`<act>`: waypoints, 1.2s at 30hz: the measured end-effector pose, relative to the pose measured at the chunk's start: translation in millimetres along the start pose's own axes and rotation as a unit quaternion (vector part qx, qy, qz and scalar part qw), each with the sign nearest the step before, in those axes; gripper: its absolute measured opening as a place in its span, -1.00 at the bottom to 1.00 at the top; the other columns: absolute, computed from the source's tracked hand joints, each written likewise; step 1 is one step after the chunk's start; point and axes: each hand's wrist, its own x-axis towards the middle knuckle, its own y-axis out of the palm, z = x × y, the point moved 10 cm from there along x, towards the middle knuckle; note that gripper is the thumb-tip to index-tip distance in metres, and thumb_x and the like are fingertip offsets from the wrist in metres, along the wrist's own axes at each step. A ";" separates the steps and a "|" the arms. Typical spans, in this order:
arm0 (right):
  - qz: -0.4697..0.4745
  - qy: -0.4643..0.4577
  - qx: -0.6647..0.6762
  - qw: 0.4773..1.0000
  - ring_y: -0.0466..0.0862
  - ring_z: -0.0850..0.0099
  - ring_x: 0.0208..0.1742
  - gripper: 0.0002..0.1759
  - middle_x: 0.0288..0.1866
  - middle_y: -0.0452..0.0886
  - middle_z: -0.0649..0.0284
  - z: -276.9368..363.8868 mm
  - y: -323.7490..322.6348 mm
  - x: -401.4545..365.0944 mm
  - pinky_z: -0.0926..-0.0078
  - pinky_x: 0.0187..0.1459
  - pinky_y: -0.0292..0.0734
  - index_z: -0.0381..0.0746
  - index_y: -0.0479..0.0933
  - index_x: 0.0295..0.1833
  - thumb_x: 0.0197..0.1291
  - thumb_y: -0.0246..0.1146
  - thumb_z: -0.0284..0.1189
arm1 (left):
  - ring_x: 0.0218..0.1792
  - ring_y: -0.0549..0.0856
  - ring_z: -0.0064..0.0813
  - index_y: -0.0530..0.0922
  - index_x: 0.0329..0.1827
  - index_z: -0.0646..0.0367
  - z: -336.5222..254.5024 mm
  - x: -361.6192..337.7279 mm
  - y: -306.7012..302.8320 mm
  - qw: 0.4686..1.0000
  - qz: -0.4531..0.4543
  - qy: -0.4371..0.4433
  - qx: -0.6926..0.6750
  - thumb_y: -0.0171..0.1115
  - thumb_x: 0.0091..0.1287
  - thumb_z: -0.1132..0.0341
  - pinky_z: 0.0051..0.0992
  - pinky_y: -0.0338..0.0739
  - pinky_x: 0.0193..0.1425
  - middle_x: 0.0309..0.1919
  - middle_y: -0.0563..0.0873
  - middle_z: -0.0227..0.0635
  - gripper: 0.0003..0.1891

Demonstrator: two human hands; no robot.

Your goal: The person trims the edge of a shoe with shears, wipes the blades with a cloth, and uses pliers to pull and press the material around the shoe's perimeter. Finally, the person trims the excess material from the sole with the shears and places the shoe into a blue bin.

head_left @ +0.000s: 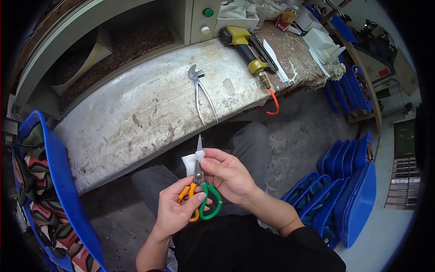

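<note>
A pair of scissors point(198, 177) with one orange and one green handle points away from me over my lap. My left hand point(177, 207) is closed on the handles, its thumb lying across the orange one. A white, soft-looking strip point(190, 165), perhaps cloth or tissue, lies around the blades, with the tip sticking out beyond it. My right hand point(230, 176) pinches this strip against the blades between thumb and fingers. Some right fingertips are hidden behind the scissors. On the bench ahead lie metal pincers point(199, 93), apart from both hands.
A worn workbench point(149, 106) crosses in front of me. A yellow-black air nailer point(244, 47) with a red hose point(274, 102) lies on it. A blue bin point(59, 181) of shoe parts stands left; blue bins point(358, 204) stand right. A machine housing point(192, 22) rises behind.
</note>
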 end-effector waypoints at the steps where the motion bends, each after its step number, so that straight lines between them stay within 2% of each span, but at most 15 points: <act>1: 0.001 0.003 0.000 1.000 0.78 0.47 -0.12 -0.78 0.03 0.79 0.18 -0.3 0.2 0.8 0.54 0.00 0.75 -0.33 0.67 0.19 0.54 0.35 -0.50 | -0.20 0.85 -0.39 0.57 0.42 0.44 0.5 -1.1 -1.1 1.000 -0.003 0.000 -0.001 0.37 0.43 0.64 -0.57 0.80 -0.11 -0.11 0.76 -0.20 -0.52; 5: -0.017 0.009 -0.053 0.998 0.78 0.50 -0.18 -0.80 -0.05 0.81 0.19 1.6 -7.8 3.2 0.60 -0.09 0.73 -0.34 0.71 0.15 0.53 0.37 -0.50 | -0.21 0.85 -0.41 0.57 0.41 0.44 4.3 -1.1 0.3 1.000 -0.011 -0.006 -0.001 0.38 0.43 0.63 -0.57 0.80 -0.13 -0.10 0.76 -0.20 -0.53; 10: -0.019 -0.058 -0.109 0.992 0.81 0.45 -0.12 -0.80 -0.04 0.83 0.10 26.5 4.7 20.0 0.55 -0.02 0.75 -0.37 0.71 0.15 0.53 0.34 -0.52 | -0.24 0.83 -0.43 0.58 0.39 0.44 -2.0 -3.8 -0.4 0.999 -0.019 -0.025 0.023 0.38 0.43 0.63 -0.56 0.80 -0.14 -0.12 0.76 -0.22 -0.54; 15: -0.016 -0.049 -0.146 0.988 0.80 0.45 -0.12 -0.78 -0.04 0.82 0.09 8.9 0.1 6.4 0.57 -0.02 0.74 -0.38 0.70 0.17 0.52 0.34 -0.52 | -0.26 0.82 -0.43 0.59 0.38 0.44 -6.8 -7.0 -3.6 1.000 0.005 -0.026 -0.008 0.38 0.43 0.62 -0.56 0.80 -0.15 -0.14 0.75 -0.23 -0.55; 21: -0.017 -0.072 -0.156 0.985 0.80 0.45 -0.14 -0.77 -0.04 0.82 0.09 23.3 8.7 18.7 0.58 -0.03 0.73 -0.38 0.70 0.16 0.53 0.33 -0.49 | -0.26 0.82 -0.42 0.59 0.38 0.44 -7.7 -5.2 -4.5 1.000 0.010 -0.022 -0.011 0.38 0.42 0.63 -0.55 0.80 -0.16 -0.16 0.75 -0.23 -0.54; 25: -0.029 -0.097 -0.095 0.990 0.79 0.49 -0.12 -0.77 -0.03 0.82 0.13 40.1 14.3 35.7 0.60 -0.02 0.71 -0.39 0.73 0.13 0.53 0.35 -0.46 | -0.26 0.83 -0.40 0.58 0.38 0.45 -6.7 -5.2 -9.4 0.999 0.000 -0.031 -0.010 0.38 0.42 0.64 -0.54 0.81 -0.17 -0.15 0.75 -0.21 -0.55; 29: -0.034 -0.126 -0.108 0.986 0.80 0.46 -0.08 -0.77 -0.01 0.82 0.11 68.8 -8.5 31.4 0.57 0.06 0.72 -0.37 0.73 0.13 0.53 0.34 -0.45 | -0.25 0.83 -0.40 0.58 0.37 0.46 -9.1 -8.9 -14.9 1.000 0.007 -0.022 -0.011 0.38 0.42 0.64 -0.53 0.81 -0.17 -0.15 0.75 -0.21 -0.55; 32: -0.035 -0.110 -0.196 0.974 0.79 0.49 -0.10 -0.78 -0.05 0.83 0.12 45.8 -7.7 13.0 0.62 0.04 0.72 -0.38 0.74 0.13 0.51 0.36 -0.49 | -0.25 0.83 -0.40 0.58 0.38 0.46 -9.8 -8.0 -14.8 1.000 0.005 -0.018 -0.013 0.38 0.42 0.64 -0.53 0.82 -0.17 -0.15 0.75 -0.21 -0.55; 36: -0.041 -0.078 -0.201 0.976 0.79 0.47 -0.12 -0.77 -0.07 0.83 0.11 21.1 1.7 9.4 0.63 -0.02 0.69 -0.39 0.73 0.15 0.51 0.37 -0.50 | -0.25 0.83 -0.40 0.58 0.38 0.46 -4.8 -0.7 -0.2 0.999 0.022 -0.025 -0.011 0.38 0.43 0.64 -0.52 0.82 -0.17 -0.15 0.75 -0.21 -0.55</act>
